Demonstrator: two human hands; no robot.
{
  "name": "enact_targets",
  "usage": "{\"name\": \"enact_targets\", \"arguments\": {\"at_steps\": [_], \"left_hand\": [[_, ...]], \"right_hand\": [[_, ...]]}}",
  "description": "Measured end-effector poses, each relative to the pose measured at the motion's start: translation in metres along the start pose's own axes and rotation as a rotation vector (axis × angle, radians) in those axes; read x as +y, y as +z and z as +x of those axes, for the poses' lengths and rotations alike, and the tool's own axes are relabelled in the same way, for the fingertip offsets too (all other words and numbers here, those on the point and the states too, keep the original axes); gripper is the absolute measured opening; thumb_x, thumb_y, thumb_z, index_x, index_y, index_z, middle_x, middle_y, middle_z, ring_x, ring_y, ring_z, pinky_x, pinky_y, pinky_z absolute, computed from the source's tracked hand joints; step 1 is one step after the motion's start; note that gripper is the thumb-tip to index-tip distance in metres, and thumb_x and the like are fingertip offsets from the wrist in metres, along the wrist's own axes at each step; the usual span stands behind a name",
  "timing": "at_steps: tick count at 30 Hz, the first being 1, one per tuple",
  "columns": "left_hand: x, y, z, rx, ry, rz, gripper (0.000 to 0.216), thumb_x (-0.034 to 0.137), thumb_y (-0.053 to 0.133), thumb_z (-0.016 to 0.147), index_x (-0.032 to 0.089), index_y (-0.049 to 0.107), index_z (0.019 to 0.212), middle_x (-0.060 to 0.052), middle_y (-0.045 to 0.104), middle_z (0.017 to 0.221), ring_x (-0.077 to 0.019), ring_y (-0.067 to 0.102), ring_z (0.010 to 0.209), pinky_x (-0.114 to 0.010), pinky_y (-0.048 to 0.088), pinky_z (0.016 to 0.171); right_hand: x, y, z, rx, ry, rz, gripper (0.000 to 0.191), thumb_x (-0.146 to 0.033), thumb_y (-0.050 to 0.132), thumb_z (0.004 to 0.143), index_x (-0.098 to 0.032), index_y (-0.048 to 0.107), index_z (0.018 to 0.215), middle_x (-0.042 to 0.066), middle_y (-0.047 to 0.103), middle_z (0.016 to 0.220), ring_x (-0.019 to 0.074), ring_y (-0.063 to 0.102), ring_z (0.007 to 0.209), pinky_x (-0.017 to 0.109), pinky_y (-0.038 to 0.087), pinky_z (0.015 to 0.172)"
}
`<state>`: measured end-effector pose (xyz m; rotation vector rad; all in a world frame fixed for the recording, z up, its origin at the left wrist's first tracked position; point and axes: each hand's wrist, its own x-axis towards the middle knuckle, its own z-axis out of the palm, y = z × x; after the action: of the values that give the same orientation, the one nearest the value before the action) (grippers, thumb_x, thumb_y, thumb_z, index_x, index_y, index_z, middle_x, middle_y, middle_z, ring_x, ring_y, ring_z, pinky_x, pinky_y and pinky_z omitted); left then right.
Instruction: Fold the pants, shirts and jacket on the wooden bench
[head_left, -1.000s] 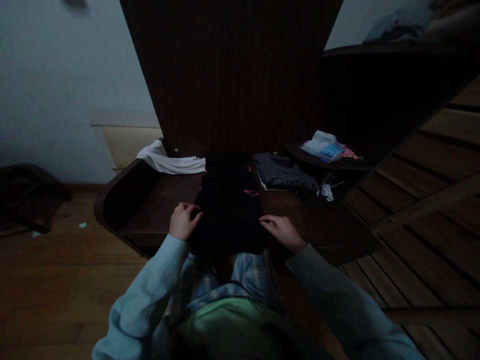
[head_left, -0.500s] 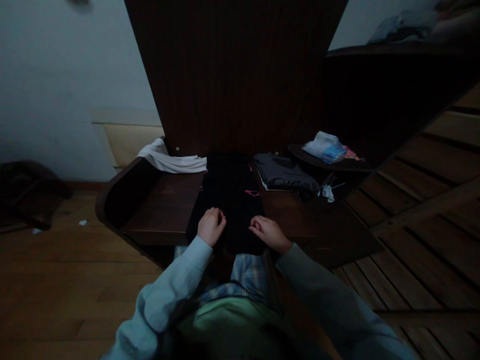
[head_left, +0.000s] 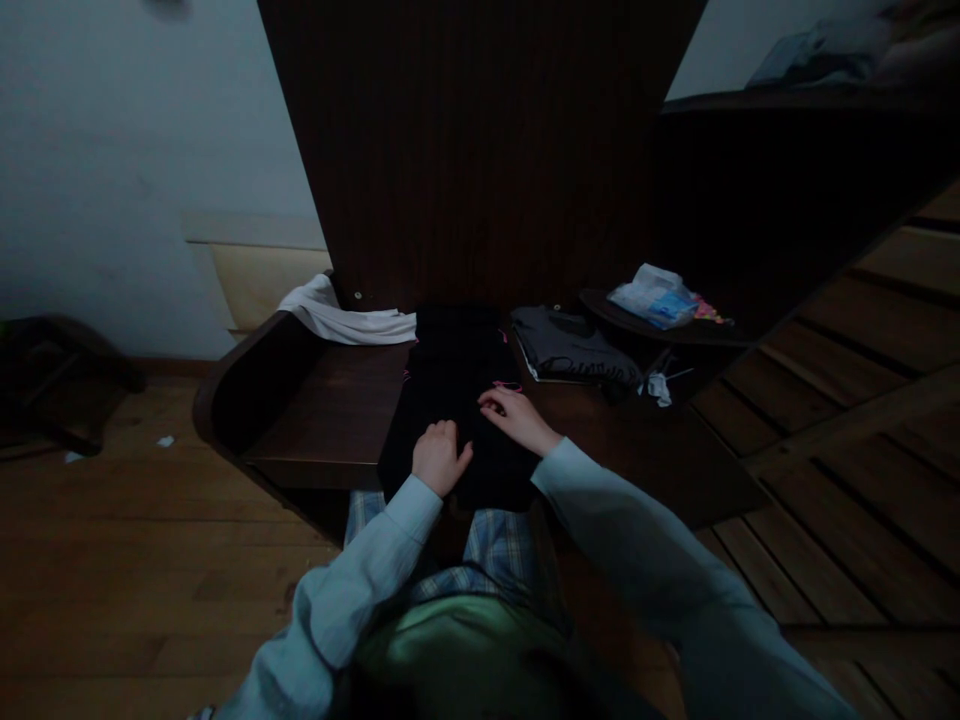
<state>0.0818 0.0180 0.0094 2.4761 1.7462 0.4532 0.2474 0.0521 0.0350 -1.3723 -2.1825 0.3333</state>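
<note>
A black garment with small pink marks along its sides lies stretched out on a dark wooden desk top. Its near end reaches the front edge, above my lap. My left hand rests on the lower part of the cloth, thumb held apart from the fingers. Farther up, on the garment's right side beside a pink mark, is my right hand, its fingers loosely bent and nothing visible in them. The undersides of both hands are hidden.
White cloth drapes over the desk's left side panel. Folded dark grey clothing lies to the right, near a small shelf bearing a plastic packet. A tall dark panel stands behind. Wooden slats are at far right.
My right hand has moved up and left over the garment. My left hand has shifted slightly right, and its thumb has spread from the fingers.
</note>
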Motion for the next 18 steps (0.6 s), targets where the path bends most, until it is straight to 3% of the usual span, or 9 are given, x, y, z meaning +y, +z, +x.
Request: {"name": "enact_targets", "arguments": {"at_steps": [4, 10, 14, 18], "left_hand": [[0.005, 0.002, 0.002, -0.012, -0.002, -0.001, 0.016, 0.027, 0.041, 0.080, 0.015, 0.050, 0.081, -0.010, 0.054, 0.080, -0.0236, 0.051, 0.082, -0.033, 0.040, 0.070], [-0.009, -0.002, -0.002, -0.008, 0.080, -0.175, 0.012, 0.026, 0.044, 0.079, 0.016, 0.052, 0.079, -0.007, 0.054, 0.080, -0.0200, 0.051, 0.082, -0.032, 0.040, 0.075], [-0.041, -0.011, -0.025, 0.033, 0.196, -0.562, 0.020, 0.029, 0.039, 0.083, 0.017, 0.055, 0.081, -0.004, 0.057, 0.080, -0.0152, 0.054, 0.079, -0.026, 0.042, 0.074], [-0.083, -0.016, -0.062, 0.185, -0.035, -0.681, 0.032, 0.038, 0.036, 0.083, 0.016, 0.059, 0.080, -0.006, 0.062, 0.079, -0.0161, 0.057, 0.075, -0.026, 0.044, 0.071]], "right_hand": [[0.005, 0.024, 0.036, -0.030, -0.125, -0.051, 0.033, -0.027, 0.049, 0.081, -0.018, 0.052, 0.113, 0.010, 0.049, 0.123, 0.0196, 0.041, 0.116, 0.036, 0.033, 0.097], [0.015, 0.049, 0.042, -0.114, -0.022, -0.051, 0.038, -0.028, 0.047, 0.082, -0.014, 0.049, 0.117, 0.014, 0.039, 0.133, 0.0237, 0.030, 0.126, 0.045, 0.024, 0.102], [0.015, 0.033, 0.017, 0.033, -0.001, 0.195, 0.028, -0.026, 0.047, 0.081, -0.018, 0.055, 0.107, 0.010, 0.048, 0.125, 0.0182, 0.044, 0.116, 0.038, 0.031, 0.099], [0.013, 0.011, -0.040, 0.271, 0.047, 0.360, 0.021, -0.028, 0.045, 0.081, -0.019, 0.060, 0.091, 0.007, 0.060, 0.105, 0.0169, 0.054, 0.100, 0.035, 0.038, 0.092]]}}
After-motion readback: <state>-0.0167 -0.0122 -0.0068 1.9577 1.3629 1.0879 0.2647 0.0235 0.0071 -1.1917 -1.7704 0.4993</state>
